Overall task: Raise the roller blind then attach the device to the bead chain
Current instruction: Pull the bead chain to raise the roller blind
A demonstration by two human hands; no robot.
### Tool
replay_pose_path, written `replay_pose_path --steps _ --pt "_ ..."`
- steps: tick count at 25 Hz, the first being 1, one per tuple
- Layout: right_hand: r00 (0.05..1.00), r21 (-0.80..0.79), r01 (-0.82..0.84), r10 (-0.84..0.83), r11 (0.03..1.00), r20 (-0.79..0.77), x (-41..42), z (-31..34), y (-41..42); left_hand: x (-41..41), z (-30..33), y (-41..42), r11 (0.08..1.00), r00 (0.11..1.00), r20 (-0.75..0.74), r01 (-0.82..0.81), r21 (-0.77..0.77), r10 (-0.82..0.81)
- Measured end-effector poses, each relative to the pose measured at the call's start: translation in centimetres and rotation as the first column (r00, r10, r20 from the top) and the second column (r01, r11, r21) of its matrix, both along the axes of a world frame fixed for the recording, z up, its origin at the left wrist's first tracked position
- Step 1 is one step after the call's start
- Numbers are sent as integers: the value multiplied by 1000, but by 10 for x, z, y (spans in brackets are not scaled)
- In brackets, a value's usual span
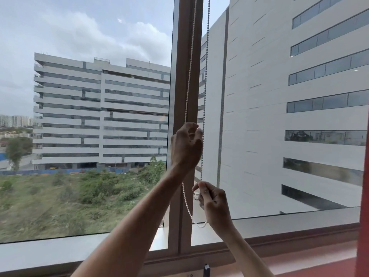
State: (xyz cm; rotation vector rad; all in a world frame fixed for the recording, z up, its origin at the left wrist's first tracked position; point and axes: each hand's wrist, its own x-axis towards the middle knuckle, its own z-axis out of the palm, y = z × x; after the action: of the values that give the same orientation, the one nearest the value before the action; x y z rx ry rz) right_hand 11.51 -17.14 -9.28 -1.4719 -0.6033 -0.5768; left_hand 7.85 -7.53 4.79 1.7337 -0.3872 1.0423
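White beads of the bead chain (205, 76) hang in two strands in front of the brown window mullion (180, 96), the left strand lying over the frame and the right one just off its edge against the glass; both run out of sight at the top, and low down they join in a slack loop above the sill (289, 222). To either side, wide panes give plenty of open room around my arms. My left hand (186, 145) is raised, back toward me, its fingers curled around the left strand at mid-height and its fingertips touching the right strand. My right hand (212, 202) sits lower, thumb and forefinger pinching the right strand, the other fingers folded in. A small dark object (206, 269) stands at the bottom edge near the reddish ledge (311, 266); I cannot tell what it is. Outside are pale office blocks, scrubby green ground and cloudy sky.
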Motion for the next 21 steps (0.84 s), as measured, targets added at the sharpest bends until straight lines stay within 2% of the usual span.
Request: replay_pose_path --steps 3,5,7,9,14,16,18,19,21 --pt "1000 -82 6 -4 997 25 -3 1 0 6 66 -12 923 938 -56 324 -208 -341" --pt "999 -177 32 -27 984 35 -7 7 -4 6 90 -16 845 888 -33 423 -326 -458" --pt "997 -302 77 -71 950 29 -11 23 -12 7 101 -18 790 869 7 453 -414 -494" --pt "990 -327 144 -136 934 47 -14 55 -21 10 101 -18 779 874 41 452 -435 -484" --pt "966 -89 209 -191 974 175 -21 185 -30 14 95 -15 849 900 130 436 -299 -417" --pt "991 11 28 -29 1000 130 -25 231 -22 13 94 -19 839 882 168 471 -274 -440" --pt "963 158 -271 266 950 49 -33 265 -11 13 92 -23 823 865 204 500 -269 -459" --pt "935 206 -352 352 913 40 -35 277 -7 14 91 -24 820 860 218 507 -266 -461" --pt "920 249 -387 389 888 41 -37 293 -2 16 90 -24 822 859 236 507 -259 -455"
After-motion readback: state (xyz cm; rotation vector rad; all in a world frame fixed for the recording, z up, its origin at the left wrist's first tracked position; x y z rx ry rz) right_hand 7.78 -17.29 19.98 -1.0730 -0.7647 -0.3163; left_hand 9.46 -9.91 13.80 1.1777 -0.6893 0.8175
